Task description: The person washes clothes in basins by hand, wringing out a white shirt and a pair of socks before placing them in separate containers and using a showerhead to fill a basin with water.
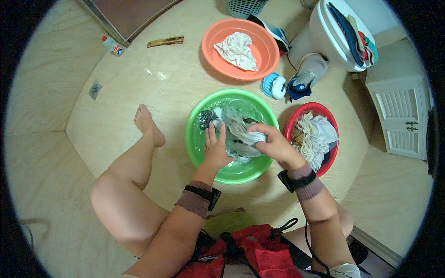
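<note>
A green plastic basin (232,179) with water in it stands on the floor in front of me. My right hand (276,144) grips a bunched light cloth (248,136) over the basin's right side, part of it in the water. My left hand (216,147) is over the basin's left half, fingers apart, holding nothing I can see; its fingertips are near a dark cloth (206,118) in the water. At the right, a red basin (334,158) holds crumpled white and yellowish cloths (316,135). Behind the green basin, an orange basin (266,59) holds a white cloth (238,50).
Sneakers (307,76) and a blue-and-white scrub brush (274,86) lie between the basins and the toilet (321,31). A wooden brush (165,41), a red-capped bottle (113,46) and a floor drain (95,89) are at the upper left. My bare foot (147,123) is left of the green basin.
</note>
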A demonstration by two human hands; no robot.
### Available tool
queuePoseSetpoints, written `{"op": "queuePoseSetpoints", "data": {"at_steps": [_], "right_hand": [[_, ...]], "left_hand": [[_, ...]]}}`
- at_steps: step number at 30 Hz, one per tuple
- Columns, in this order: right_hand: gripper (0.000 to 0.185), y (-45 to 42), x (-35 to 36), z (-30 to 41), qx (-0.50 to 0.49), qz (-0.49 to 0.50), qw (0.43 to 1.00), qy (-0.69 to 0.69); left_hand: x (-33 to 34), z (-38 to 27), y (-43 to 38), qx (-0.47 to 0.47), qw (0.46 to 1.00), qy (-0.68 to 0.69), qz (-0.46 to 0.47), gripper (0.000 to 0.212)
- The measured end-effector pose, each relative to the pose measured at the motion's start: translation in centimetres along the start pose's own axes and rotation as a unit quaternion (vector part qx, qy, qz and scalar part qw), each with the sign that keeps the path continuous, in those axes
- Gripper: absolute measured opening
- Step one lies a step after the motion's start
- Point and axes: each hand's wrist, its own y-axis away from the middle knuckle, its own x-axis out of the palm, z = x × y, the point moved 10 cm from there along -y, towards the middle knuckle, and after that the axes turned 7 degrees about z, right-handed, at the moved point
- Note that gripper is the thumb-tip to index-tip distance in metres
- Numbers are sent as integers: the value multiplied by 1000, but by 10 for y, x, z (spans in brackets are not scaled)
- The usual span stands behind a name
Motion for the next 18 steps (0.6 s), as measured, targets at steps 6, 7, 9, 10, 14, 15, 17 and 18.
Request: {"op": "queuePoseSetpoints", "data": {"at_steps": [6, 7, 9, 10, 14, 15, 17, 18], "right_hand": [[41, 70, -16, 150, -99, 57, 992, -61], [42, 80, -17, 159, -110, 56, 987, -106], [44, 93, -17, 167, -123, 54, 980, -147], [46, 98, -21, 166, -137, 39, 976, -163], [61, 112, -52, 128, -152, -60, 945, -283], [66, 113, -64, 112, -145, -123, 918, -348], [74, 109, -74, 66, -128, -170, 904, -371], [72, 101, -59, 40, -85, -150, 888, -425]], "left_hand": [[-31, -43, 13, 122, 978, 50, -163, 129], [-33, -57, 15, 159, 969, 22, -185, 126], [-41, -65, 17, 181, 958, 88, -206, 112], [-49, -67, 19, 198, 942, 152, -222, 98], [-83, -69, 24, 195, 910, 258, -260, 69], [-82, -58, 19, 175, 882, 370, -233, 68], [-105, -79, 34, 204, 863, 378, -266, 67], [-119, -88, 38, 197, 880, 350, -255, 67]]}}
